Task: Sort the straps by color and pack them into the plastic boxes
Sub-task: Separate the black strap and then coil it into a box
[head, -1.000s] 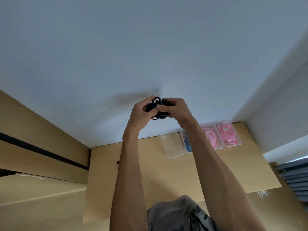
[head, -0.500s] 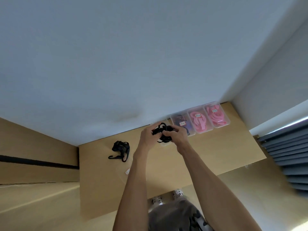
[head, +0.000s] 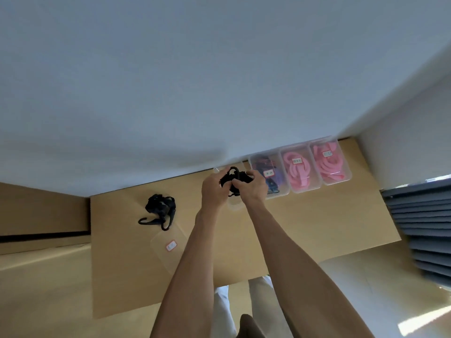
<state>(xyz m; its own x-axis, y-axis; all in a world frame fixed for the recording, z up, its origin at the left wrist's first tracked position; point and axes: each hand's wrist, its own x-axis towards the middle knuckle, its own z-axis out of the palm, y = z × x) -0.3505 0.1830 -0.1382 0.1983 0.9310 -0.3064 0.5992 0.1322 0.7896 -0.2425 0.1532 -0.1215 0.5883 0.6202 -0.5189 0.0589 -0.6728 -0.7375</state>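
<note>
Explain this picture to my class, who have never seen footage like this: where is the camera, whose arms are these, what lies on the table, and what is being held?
There is no machine here. The camera sits on a person's head and looks forward and down, so the two bare arms are that person's own. The left hand and right hand together grip a bunched black strap above an open clear box. On the wooden table, against the wall, stand three more clear boxes: one with dark straps and two with pink straps. Further left lies a loose pile of black straps, and nearer the person a clear lid with a small label.
</note>
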